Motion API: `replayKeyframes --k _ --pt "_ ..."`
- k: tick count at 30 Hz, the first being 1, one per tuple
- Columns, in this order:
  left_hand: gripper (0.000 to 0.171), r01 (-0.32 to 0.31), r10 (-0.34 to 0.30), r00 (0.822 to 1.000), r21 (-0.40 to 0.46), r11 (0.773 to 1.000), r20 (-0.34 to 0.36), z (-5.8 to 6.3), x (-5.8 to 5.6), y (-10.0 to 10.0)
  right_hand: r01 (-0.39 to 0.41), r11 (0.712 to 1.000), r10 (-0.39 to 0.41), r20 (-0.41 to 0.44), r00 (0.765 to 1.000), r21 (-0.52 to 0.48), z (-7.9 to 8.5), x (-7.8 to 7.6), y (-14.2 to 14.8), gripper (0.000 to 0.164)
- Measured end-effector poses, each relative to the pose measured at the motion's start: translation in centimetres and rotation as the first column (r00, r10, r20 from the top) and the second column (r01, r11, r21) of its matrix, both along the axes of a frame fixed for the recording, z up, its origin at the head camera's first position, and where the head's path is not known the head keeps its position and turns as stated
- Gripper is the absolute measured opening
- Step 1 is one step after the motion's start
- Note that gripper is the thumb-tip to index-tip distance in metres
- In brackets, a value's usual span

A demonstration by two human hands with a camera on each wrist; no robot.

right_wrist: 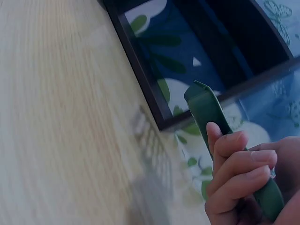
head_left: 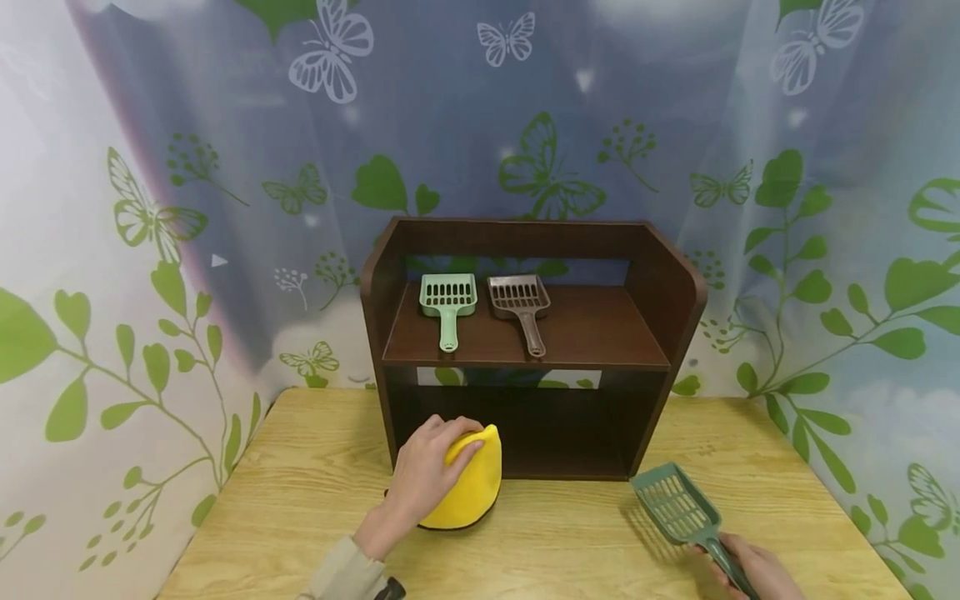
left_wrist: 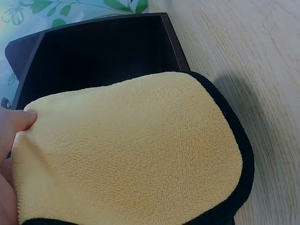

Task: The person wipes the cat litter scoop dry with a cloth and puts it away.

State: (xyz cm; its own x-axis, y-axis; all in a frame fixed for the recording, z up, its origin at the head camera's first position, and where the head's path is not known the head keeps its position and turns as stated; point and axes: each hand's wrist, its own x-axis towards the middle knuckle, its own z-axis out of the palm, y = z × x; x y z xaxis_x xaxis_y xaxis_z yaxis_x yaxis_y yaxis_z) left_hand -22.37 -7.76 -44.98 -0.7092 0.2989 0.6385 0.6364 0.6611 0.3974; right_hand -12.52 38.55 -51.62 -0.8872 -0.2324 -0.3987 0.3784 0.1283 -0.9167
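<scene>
My left hand [head_left: 426,473] pinches a folded yellow cloth [head_left: 476,487] with dark edging, in front of the shelf's left half. In the left wrist view the fuzzy cloth [left_wrist: 136,150] hangs from my thumb and fingers, which show at the left edge. At the front right, my right hand [head_left: 757,568] grips the handle of a dark green slotted litter scoop [head_left: 678,507], held above the table with its head toward the shelf. Curled fingers wrap the scoop's handle [right_wrist: 211,112] in the right wrist view, where the scoop is seen edge-on and casts a slotted shadow.
A dark brown two-tier shelf [head_left: 528,364] stands at the back of the wooden table [head_left: 315,442]. On its upper board lie a light green litter scoop [head_left: 448,321] and a brown litter scoop [head_left: 528,325]. A leaf-and-butterfly patterned curtain [head_left: 247,250] hangs behind.
</scene>
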Motion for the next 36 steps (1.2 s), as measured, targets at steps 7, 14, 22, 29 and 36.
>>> replayKeyframes --k 7,14,22,29,36 --pt "0.014 -0.005 0.005 1.000 -0.002 1.000 0.008 -0.1 0.0 -0.1 -0.046 0.998 0.048 -0.035 0.998 0.053 1.0 -0.9 -2.7 0.054" --pt "0.014 -0.009 0.009 1.000 -0.002 1.000 -0.005 -0.1 -0.1 -0.2 -0.038 0.993 0.047 -0.077 0.996 0.110 1.6 -2.1 -5.8 0.056" --pt "0.015 -0.018 0.017 1.000 -0.013 1.000 -0.019 0.1 -0.3 -0.5 0.016 0.989 -0.006 -0.071 0.997 0.146 2.5 -3.6 -9.7 0.056" --pt "0.015 -0.030 0.030 0.999 -0.011 0.999 -0.028 0.5 -0.7 -0.9 -0.037 0.992 0.050 -0.104 0.993 0.118 3.4 -4.9 -12.4 0.059" --pt "0.016 -0.049 0.049 0.995 -0.001 0.999 -0.086 1.6 -1.5 -1.0 -0.100 0.994 0.105 -0.107 0.989 0.050 4.1 -5.6 -14.5 0.058"
